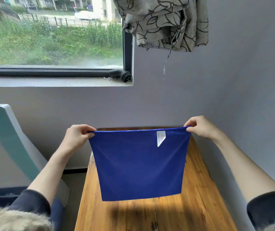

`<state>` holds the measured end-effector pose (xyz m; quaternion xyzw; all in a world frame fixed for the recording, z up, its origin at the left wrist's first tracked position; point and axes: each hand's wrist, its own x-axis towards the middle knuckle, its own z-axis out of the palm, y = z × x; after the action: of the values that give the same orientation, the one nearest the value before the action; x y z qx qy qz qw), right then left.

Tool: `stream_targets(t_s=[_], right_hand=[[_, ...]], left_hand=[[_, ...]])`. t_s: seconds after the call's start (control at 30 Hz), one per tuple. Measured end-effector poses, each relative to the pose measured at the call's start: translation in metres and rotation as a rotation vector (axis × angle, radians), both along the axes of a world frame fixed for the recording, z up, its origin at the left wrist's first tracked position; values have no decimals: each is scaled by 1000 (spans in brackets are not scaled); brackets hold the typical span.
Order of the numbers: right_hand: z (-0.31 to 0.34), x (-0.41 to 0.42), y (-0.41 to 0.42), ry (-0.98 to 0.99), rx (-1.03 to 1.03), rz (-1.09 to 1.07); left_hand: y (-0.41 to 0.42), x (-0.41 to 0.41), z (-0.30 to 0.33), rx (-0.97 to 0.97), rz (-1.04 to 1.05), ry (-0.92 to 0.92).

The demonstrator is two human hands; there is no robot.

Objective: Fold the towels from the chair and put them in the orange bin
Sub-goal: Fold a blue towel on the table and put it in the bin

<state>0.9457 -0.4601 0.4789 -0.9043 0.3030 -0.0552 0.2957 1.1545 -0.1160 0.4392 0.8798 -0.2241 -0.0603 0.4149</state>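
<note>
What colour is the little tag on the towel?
White, with tiny reddish print; the tag hangs near the blue towel's top edge, head view.

- both arms come in bare from around the elbow down, no watch, rings or bands on either wrist
- left hand (pixel 76 134) and right hand (pixel 198 126) are bare too, no gloves
- sleeves are dark navy, look like a soft knit, ending near the elbows
- pale fuzzy trim shows at the bottom corners

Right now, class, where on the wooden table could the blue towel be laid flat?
The wooden table shows bare wood below the hanging blue towel, from its left edge to the wall-side edge. The far end is hidden behind the towel.
</note>
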Motion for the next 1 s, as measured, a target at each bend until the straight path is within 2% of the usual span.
stream_targets(t_s=[0.13,0.3,0.43,0.53,0.63,0.77,0.93,1.0], right_hand=[[-10,23,-4,-78,-112,-142],[-1,33,-17,-326,-102,-239],[-5,24,-26,-537,87,-239],[-18,8,-26,-530,186,-181],[-50,-16,-18,-500,370,-179],[-113,-56,-2,-288,523,-226],[-187,-113,12,294,579,-222],[-203,-130,19,481,673,-247]], left_hand=[[-26,5,4,5,107,-22],[-43,16,19,-141,114,-120],[-43,16,12,-261,45,-101],[-38,7,-6,-257,25,-57],[-25,-10,-34,-155,-6,1],[-4,-47,-92,79,-89,132],[21,-95,-157,294,-166,444],[27,-108,-169,390,-223,607]])
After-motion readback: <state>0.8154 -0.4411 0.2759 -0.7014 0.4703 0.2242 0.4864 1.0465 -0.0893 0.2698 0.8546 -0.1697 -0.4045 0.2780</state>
